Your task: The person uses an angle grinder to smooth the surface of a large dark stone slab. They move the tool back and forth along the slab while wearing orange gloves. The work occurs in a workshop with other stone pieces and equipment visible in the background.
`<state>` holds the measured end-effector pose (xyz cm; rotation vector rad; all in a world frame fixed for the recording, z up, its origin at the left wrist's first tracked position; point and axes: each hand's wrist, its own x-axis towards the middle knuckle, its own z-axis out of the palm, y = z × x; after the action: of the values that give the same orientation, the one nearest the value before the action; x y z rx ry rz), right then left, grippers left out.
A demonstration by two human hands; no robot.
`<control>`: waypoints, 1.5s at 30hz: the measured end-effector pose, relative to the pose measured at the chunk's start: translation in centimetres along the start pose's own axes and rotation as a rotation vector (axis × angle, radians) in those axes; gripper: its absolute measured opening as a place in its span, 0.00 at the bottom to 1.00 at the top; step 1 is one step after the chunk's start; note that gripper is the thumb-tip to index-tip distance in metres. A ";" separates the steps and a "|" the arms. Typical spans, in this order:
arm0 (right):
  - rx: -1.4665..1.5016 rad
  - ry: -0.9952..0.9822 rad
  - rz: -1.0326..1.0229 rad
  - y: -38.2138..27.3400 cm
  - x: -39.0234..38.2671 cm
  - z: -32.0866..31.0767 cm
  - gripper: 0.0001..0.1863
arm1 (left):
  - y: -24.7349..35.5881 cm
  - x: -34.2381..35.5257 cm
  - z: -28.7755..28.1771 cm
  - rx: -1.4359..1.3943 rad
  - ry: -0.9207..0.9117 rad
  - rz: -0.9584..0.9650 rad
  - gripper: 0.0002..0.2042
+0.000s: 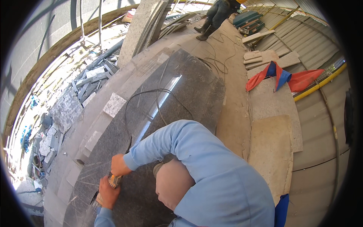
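Note:
My right hand point(119, 164), at the end of a light-blue sleeve point(174, 136), is closed on a yellow and dark handheld power tool point(115, 180). Below it, my left hand point(107, 193) also grips the tool, low over a dark, polished stone slab point(166, 72) with pale scratches. A cable point(162, 89) loops across the slab toward the tool. Between the blue sleeves is a rounded beige shape point(174, 181), unclear what, partly hiding a small grey object point(158, 168).
A person point(215, 17) in dark trousers and boots stands beyond the slab among cables. Broken stone pieces point(62, 111) line the left; leaning slabs point(138, 30) rise behind. Pale slabs point(268, 143) and red-blue cloth point(302, 81) lie right, beside a yellow pole point(310, 92).

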<state>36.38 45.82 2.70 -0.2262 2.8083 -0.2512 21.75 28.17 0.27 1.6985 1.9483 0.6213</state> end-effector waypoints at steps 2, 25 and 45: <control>-0.018 -0.034 0.002 0.2 -1.3 -1.4 0.07 | 1.0 0.6 0.0 -0.022 0.006 0.009 0.28; -0.007 -0.057 0.002 0.4 -1.6 -0.1 0.07 | 2.0 0.7 0.9 -0.016 -0.044 -0.005 0.29; 0.127 -0.031 0.109 -0.2 -1.5 -2.4 0.07 | -0.2 -0.1 0.4 0.053 -0.058 -0.048 0.34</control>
<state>37.04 46.21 5.41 -0.0482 2.7509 -0.3949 21.86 28.06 -0.12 1.6777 1.9751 0.5019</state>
